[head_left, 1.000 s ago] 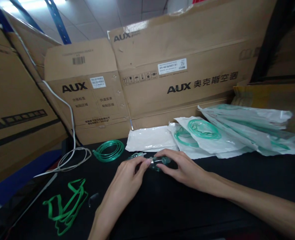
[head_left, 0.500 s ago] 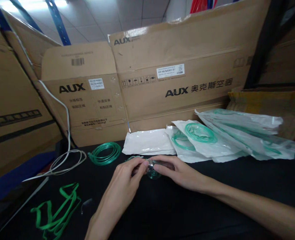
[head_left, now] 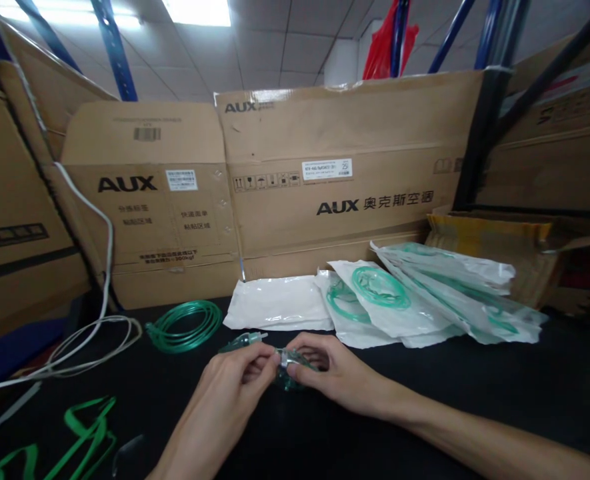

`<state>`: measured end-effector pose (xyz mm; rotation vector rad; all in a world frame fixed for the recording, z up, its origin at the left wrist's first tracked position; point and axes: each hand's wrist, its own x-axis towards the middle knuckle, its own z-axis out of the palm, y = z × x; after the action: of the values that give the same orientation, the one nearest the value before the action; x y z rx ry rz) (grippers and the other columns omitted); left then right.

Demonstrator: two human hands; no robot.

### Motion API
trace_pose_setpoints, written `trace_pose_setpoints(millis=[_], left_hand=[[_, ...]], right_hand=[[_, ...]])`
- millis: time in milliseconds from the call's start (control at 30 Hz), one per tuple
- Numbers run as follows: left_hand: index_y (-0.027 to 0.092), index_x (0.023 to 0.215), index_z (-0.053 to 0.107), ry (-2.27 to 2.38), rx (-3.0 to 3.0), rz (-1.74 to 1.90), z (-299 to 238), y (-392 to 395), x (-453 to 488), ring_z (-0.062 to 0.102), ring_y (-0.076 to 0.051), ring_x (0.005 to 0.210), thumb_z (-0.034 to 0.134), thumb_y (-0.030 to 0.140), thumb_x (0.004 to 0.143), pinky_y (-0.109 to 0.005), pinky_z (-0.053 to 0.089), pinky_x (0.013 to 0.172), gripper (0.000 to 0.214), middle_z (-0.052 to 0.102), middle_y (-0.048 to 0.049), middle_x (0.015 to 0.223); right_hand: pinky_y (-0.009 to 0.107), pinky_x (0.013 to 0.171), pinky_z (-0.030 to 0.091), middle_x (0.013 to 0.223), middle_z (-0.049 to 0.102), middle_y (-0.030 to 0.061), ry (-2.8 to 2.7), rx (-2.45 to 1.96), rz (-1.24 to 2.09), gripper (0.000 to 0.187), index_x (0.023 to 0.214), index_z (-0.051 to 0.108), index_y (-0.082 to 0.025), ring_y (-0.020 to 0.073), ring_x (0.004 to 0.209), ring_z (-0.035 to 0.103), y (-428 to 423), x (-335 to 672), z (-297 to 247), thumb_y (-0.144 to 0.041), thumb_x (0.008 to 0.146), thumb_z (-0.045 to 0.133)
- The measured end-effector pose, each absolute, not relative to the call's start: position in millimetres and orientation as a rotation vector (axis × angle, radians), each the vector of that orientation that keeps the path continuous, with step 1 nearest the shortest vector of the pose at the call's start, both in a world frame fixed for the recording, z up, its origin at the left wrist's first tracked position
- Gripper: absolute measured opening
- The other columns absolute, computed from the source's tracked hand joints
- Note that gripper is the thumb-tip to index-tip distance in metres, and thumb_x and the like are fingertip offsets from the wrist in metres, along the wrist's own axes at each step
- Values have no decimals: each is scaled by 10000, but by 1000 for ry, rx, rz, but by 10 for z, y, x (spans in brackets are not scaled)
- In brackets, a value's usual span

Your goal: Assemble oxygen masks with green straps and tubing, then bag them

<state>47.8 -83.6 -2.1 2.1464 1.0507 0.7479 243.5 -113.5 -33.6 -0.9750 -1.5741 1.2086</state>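
Between my hands, just above the black table, is a small clear green breathing mask (head_left: 289, 381) with a shiny metal nose strip (head_left: 287, 359). My right hand (head_left: 335, 373) is closed on the mask's right side, the thumb lying by the strip. From the left, my left hand (head_left: 237, 383) pinches the mask's edge at the strip, thumb against fingertips. The fingers hide much of the mask. Behind my left hand lies a clear green part (head_left: 242, 342) with a pale tip. A coil of green tubing (head_left: 185, 327) rests farther left.
Sealed pouches of green tubing (head_left: 389, 300) are piled at the back right beside a white packet (head_left: 279, 303). Green elastic straps (head_left: 87, 433) lie front left, near a white cable (head_left: 109, 267). Cardboard boxes (head_left: 275, 233) wall the back.
The view has tilted up and turned slightly right, so things sit lower and farther left. Both hands stay on the mask, and more of the clear green part behind my left hand shows.
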Motion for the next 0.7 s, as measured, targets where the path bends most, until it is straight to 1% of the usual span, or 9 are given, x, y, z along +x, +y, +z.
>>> trace_pose_setpoints(millis=[100, 200, 300, 467, 600, 700], left_hand=[[203, 842, 689, 1061, 2141, 740, -20, -873, 517, 720, -175, 735, 508, 370, 916, -206, 504, 693, 257, 754, -12, 777], [197, 828, 675, 1080, 2159, 733, -18, -897, 558, 718, -171, 718, 514, 331, 899, -211, 509, 688, 221, 747, -18, 768], [195, 814, 663, 1101, 2165, 748, -41, -890, 571, 716, -168, 701, 535, 304, 885, -216, 515, 678, 183, 735, -17, 755], [198, 829, 658, 1107, 2182, 794, -129, -842, 551, 702, -163, 704, 541, 292, 907, -229, 513, 679, 169, 716, -8, 756], [202, 864, 639, 1148, 2251, 975, -170, -819, 530, 633, -144, 675, 626, 263, 868, -221, 478, 625, 62, 655, 8, 782], [204, 827, 657, 1120, 2288, 1006, -151, -835, 519, 610, -136, 692, 633, 248, 880, -220, 466, 637, 73, 636, 5, 817]], right_hand=[[306, 793, 457, 878, 675, 40, -1565, -959, 1228, 356, 971, 656, -142, 162, 816, 609, -1122, 2435, -356, -463, 838, 731], [295, 779, 453, 892, 683, 47, -1591, -954, 1189, 303, 956, 672, -145, 169, 839, 616, -1111, 2446, -393, -438, 881, 684], [290, 761, 449, 894, 685, 47, -1630, -987, 1138, 267, 990, 694, -147, 170, 828, 609, -1109, 2457, -401, -398, 921, 632], [293, 785, 471, 932, 705, 55, -1699, -1046, 1030, 287, 1041, 723, -154, 191, 878, 615, -1122, 2446, -331, -382, 955, 572], [284, 762, 487, 877, 714, 39, -1673, -1042, 1036, 304, 1044, 738, -158, 190, 838, 629, -1127, 2427, -318, -404, 943, 589], [278, 747, 492, 862, 726, 34, -1652, -1046, 1007, 323, 1040, 752, -164, 194, 826, 639, -1125, 2429, -344, -436, 924, 622]])
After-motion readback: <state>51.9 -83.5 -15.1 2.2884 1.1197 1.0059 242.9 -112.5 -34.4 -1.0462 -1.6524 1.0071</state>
